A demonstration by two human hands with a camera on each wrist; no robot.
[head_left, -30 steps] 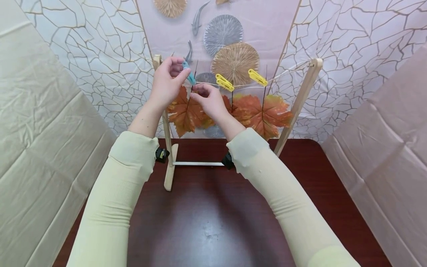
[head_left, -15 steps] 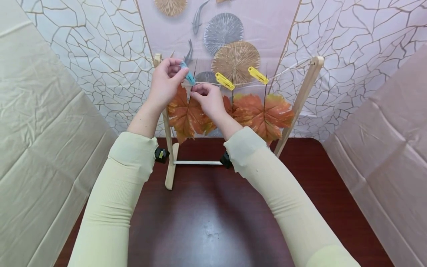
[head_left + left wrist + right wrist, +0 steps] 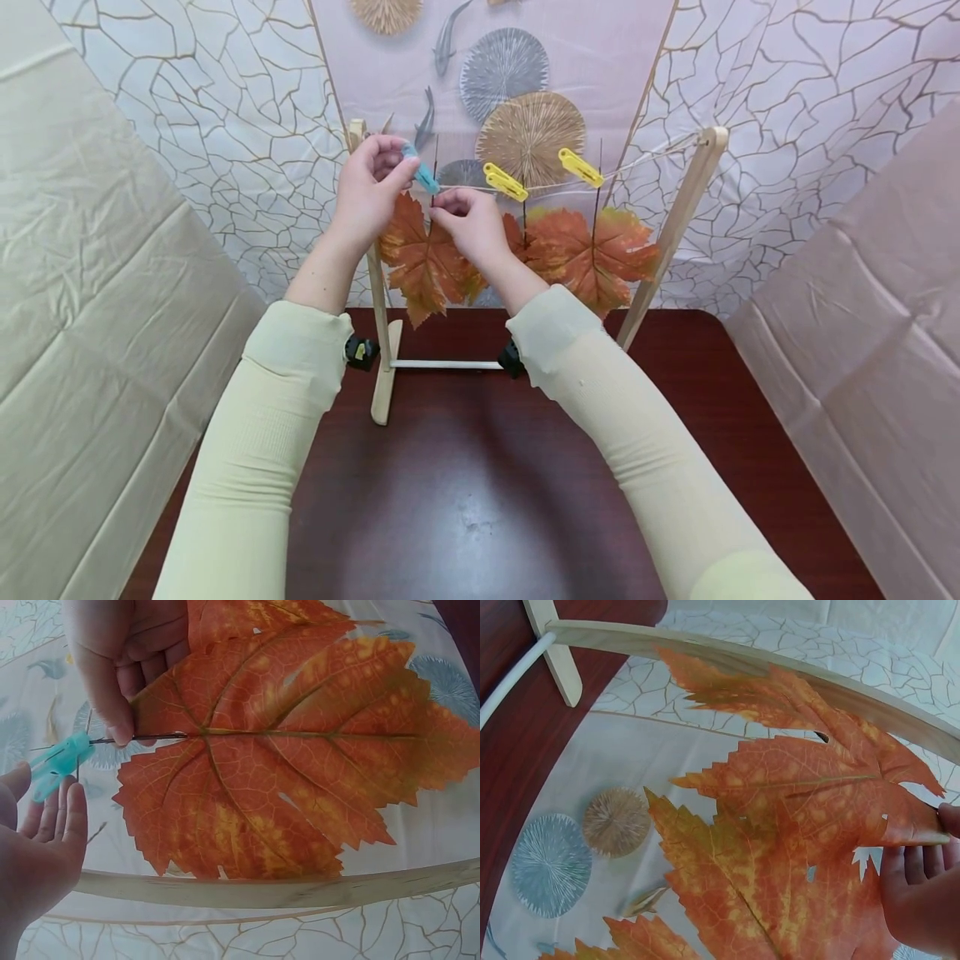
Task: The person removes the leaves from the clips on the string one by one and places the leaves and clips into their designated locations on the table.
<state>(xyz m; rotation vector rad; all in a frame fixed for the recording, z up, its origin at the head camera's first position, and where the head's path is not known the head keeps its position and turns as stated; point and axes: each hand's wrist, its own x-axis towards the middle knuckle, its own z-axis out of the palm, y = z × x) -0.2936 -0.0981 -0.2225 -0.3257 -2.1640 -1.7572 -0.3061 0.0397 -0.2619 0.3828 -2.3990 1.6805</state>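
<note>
1. Both arms (image 3: 247, 450) stretch forward over the table (image 3: 465, 467).
2. The right hand (image 3: 474, 225) pinches the stem (image 3: 163, 736) of an orange leaf (image 3: 262, 761) hanging below.
3. The left hand (image 3: 369, 185), slightly higher, pinches a blue clothespin (image 3: 422, 173) at that stem.
4. The left post (image 3: 377, 287) stands close; the right post (image 3: 678, 221), well apart.
5. A patterned backdrop (image 3: 187, 125) bounds the far side.

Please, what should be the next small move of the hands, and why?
Probably the left hand should ease its pinch on the blue clothespin, while the right hand steadies the leaf stem. The clothespin's tip appears to be at both stem and string, and the right fingers pinch the stem just below, so the clip could perhaps close there.
</note>
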